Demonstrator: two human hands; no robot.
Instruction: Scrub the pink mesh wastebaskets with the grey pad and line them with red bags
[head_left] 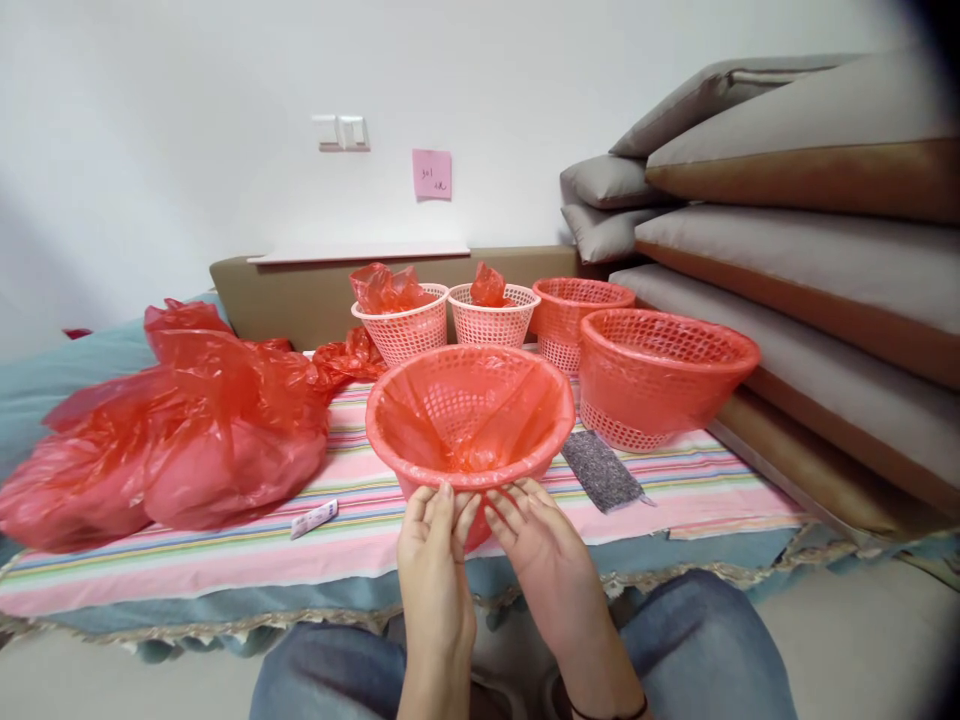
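A mesh wastebasket (381, 418) stands right in front of me, its rim covered all round by a red plastic bag (491, 400) that sags inside. At the near side, my left hand (437, 540) pinches the bag's folded-over edge just below the rim. Close beside it, my right hand (544, 560) has its fingers bent on the same hanging edge, palm turned up. Both sets of fingertips partly hide the plastic they hold.
Behind are two pale baskets (495, 325) with crumpled red bags inside, and two red-lined baskets (660, 375) to the right. Full red bags (225, 430) lie left, near a small white packet (314, 519). A grey cloth (606, 470) and stacked cushions (810, 250) are right.
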